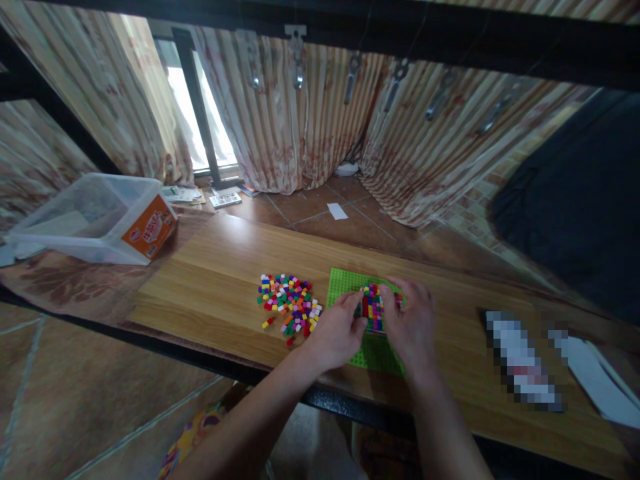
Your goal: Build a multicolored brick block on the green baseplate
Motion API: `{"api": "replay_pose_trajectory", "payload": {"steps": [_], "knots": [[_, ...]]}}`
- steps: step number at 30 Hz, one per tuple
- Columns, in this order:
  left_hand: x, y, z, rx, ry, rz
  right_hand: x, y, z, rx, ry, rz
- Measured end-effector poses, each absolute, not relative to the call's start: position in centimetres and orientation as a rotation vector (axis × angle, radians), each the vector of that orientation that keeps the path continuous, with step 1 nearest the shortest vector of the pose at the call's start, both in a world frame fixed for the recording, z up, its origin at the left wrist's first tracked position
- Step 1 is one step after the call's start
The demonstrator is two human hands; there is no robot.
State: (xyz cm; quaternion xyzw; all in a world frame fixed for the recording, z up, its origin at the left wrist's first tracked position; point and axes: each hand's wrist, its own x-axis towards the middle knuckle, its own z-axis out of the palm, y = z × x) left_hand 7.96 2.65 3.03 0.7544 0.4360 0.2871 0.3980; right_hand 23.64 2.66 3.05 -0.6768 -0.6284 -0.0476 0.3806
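Note:
A green studded baseplate [343, 281] lies on the wooden board. On it is a block of small multicoloured toy bricks [373, 308], partly covered by my fingers. My left hand [337, 333] grips the block's left side, thumb and fingers drawn together. From the right, my right hand [411, 323] has its fingers curled around the far and right sides of the same block. Left of the baseplate, close to my left hand, spreads a loose pile of small bricks [290, 303] in many colours.
A clear plastic bin [95, 230] with an orange label stands at the left end. To the right lie a blurred-out dark-edged item [523, 360] and white paper [597, 377]. The board [210, 280] rests on a dark-framed table; a black frame bar with hanging hooks crosses above.

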Motion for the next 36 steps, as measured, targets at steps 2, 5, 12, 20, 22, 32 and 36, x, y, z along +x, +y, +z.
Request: {"api": "replay_pose_trajectory", "payload": {"steps": [2, 5, 12, 20, 22, 32, 36], "knots": [[8.0, 2.6, 3.1, 1.912, 1.102, 0.729, 23.5, 3.0, 2.7, -1.783, -1.606, -0.092], [8.0, 2.6, 3.1, 1.918, 1.088, 0.737, 23.3, 3.4, 2.2, -1.844, -1.618, -0.034], [7.9, 2.5, 3.2, 1.923, 1.108, 0.714, 23.1, 3.2, 2.5, -1.886, -1.681, 0.031], [7.7, 2.3, 3.4, 1.933, 1.071, 0.736, 23.3, 3.5, 2.2, -1.847, -1.699, 0.095], [7.1, 2.6, 3.5, 1.921, 1.087, 0.764, 23.3, 3.4, 2.4, -1.834, -1.684, 0.082], [-4.1, 6.9, 5.0, 1.782, 1.52, 0.772, 18.6, -1.0, 5.4, -1.482, -1.804, 0.312], [-8.0, 5.1, 6.0, 1.866, 1.631, 0.406, 16.3, -2.2, 3.9, -1.511, -1.926, 0.545]]}}
